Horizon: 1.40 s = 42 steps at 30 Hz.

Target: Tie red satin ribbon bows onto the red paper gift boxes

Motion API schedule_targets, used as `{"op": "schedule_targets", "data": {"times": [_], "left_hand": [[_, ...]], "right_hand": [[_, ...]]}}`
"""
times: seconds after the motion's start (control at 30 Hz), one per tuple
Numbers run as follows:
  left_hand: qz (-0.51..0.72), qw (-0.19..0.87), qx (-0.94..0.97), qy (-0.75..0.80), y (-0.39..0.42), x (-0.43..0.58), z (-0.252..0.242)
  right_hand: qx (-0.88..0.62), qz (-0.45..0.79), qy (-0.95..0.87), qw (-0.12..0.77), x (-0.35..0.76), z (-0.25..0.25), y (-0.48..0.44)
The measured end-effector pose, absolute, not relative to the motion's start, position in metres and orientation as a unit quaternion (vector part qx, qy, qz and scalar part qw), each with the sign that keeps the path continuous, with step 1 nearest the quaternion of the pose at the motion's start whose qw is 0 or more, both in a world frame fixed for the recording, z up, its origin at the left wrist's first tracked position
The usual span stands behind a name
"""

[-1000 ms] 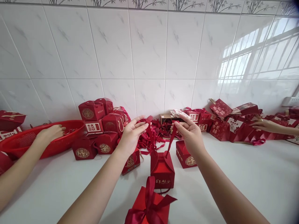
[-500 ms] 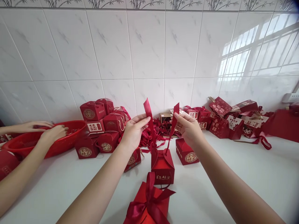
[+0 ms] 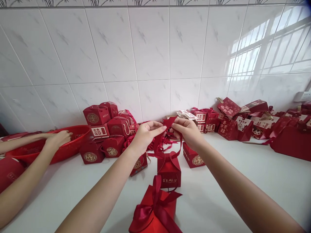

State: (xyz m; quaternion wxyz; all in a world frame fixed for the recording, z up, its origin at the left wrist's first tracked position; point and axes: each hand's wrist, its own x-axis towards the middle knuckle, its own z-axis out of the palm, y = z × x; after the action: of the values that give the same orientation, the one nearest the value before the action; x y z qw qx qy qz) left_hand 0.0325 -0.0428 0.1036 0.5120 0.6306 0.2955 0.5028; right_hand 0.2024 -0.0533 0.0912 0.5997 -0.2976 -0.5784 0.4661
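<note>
A small red gift box (image 3: 169,170) with a curved-flap top and pale lettering stands upright in front of me. From its top rises a dark red ribbon (image 3: 158,142) in two strands. My left hand (image 3: 147,133) pinches one strand above the box, and my right hand (image 3: 187,131) pinches the other. The two ends meet and overlap between my fingertips. Nearer to me sits a brighter red box (image 3: 170,207) with a ribbon bow (image 3: 153,207) tied on top.
Stacked red boxes (image 3: 97,115) stand left, beside a red plastic basket (image 3: 81,131) where another person's hands (image 3: 57,140) reach in. Loose ribbons lie behind my hands. One box (image 3: 193,157) sits just right; more boxes (image 3: 228,129) and a red bag (image 3: 293,140) lie along the tiled wall.
My hands have come closer together and slightly lower, bringing the two ribbon ends from apart and upright to crossing. The red bag at far right has slid further into view.
</note>
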Motion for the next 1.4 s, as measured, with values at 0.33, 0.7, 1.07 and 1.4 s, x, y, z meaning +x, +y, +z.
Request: {"op": "schedule_targets", "data": {"times": [0.33, 0.7, 1.07, 1.4], "left_hand": [[0.455, 0.589, 0.575, 0.339, -0.04, 0.024, 0.098], [0.423, 0.617, 0.595, 0.294, -0.047, 0.022, 0.096], [0.442, -0.071, 0.777, 0.443, -0.046, -0.021, 0.065], [0.192, -0.233, 0.841, 0.448, -0.049, -0.074, 0.028]], "right_hand": [[-0.279, 0.275, -0.725, 0.566, 0.203, 0.067, -0.051], [-0.235, -0.055, -0.836, 0.492, 0.214, 0.054, -0.05], [-0.579, -0.015, -0.653, 0.488, 0.246, 0.021, -0.081], [-0.713, 0.026, -0.597, 0.367, 0.309, -0.024, -0.097]]}}
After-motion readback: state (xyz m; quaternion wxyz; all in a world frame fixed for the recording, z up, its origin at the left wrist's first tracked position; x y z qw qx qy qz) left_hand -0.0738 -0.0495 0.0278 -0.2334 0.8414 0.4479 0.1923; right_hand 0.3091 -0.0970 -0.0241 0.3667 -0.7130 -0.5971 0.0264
